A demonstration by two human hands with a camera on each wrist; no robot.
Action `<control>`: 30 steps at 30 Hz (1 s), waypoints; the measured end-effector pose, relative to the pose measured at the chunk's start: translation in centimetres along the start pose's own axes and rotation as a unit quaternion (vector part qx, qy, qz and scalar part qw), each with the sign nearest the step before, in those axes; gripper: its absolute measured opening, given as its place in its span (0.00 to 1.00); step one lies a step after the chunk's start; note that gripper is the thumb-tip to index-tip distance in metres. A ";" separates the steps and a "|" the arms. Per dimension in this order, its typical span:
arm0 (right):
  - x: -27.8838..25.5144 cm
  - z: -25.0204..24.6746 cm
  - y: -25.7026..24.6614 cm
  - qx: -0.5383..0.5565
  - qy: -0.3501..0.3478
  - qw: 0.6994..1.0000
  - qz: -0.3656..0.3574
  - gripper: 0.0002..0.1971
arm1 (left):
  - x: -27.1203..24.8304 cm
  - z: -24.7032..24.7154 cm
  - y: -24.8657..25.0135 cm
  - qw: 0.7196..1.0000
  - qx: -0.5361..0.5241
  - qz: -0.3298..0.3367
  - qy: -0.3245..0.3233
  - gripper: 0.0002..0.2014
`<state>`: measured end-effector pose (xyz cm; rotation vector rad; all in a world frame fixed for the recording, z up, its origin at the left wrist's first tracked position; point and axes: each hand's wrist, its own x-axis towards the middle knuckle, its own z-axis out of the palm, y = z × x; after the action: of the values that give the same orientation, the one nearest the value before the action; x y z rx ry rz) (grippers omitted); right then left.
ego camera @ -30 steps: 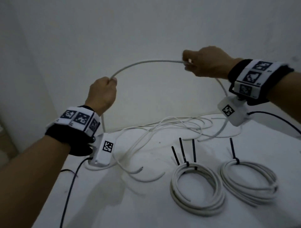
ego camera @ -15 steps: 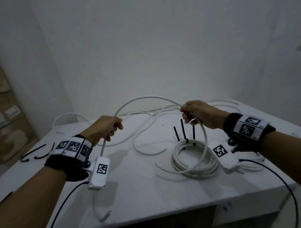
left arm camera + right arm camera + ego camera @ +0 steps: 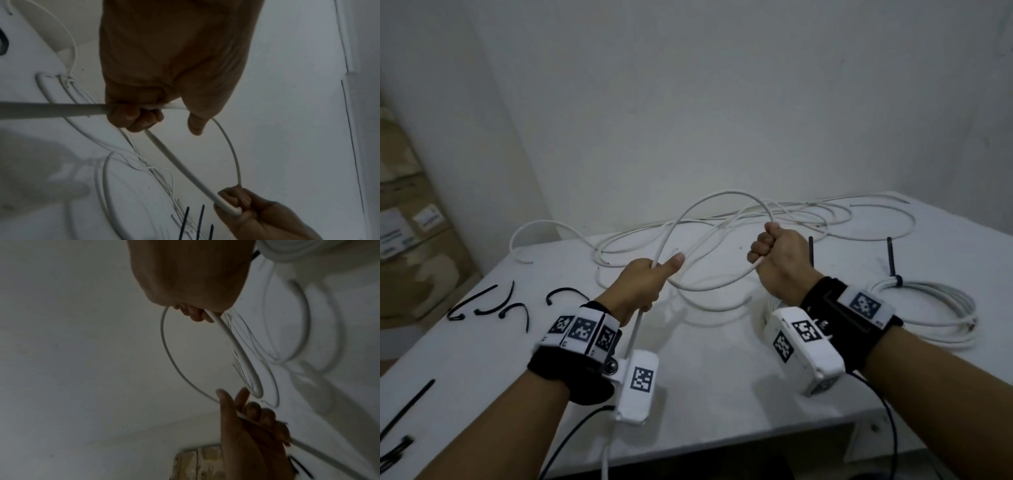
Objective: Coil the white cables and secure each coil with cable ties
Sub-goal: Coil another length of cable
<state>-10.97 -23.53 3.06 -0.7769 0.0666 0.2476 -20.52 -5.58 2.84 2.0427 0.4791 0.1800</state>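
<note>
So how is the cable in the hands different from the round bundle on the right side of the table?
The held cable is one loose loop lifted in the air; the tied coil is many tight rings lying flat on the table. The held cable has no tie; the tied coil has a black cable tie sticking up. The left hand and right hand grip the held cable; nothing touches the tied coil. Both are white.

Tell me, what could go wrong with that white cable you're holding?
The white cable arches between the left hand and right hand, but the rest lies in crossing loose loops on the table, so pulling might tangle it. Its tail hangs over the front edge, so it might snag there. The springy loop could slip free before a cable tie goes on.
</note>
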 end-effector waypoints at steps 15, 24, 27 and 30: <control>-3.4 -2.1 1.2 -0.310 -0.047 0.950 -0.018 0.13 | 0.1 -0.6 1.4 0.993 -0.101 0.045 0.047 0.14; -5.8 2.0 -4.8 -0.753 -0.292 0.552 -0.208 0.40 | -1.8 -1.1 4.9 0.964 0.172 0.175 -0.098 0.13; -5.3 3.2 -3.4 -0.744 -0.340 0.566 -0.102 0.14 | -2.3 -0.3 5.5 0.955 0.189 0.193 -0.120 0.11; -4.8 2.5 -2.8 -0.697 -0.354 0.623 -0.045 0.09 | -2.8 -0.4 5.2 0.958 0.158 0.185 -0.151 0.12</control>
<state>-15.02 -24.60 7.45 -2.1843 -1.0628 0.4968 -21.86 -8.66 7.77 2.4102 -0.0768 0.0107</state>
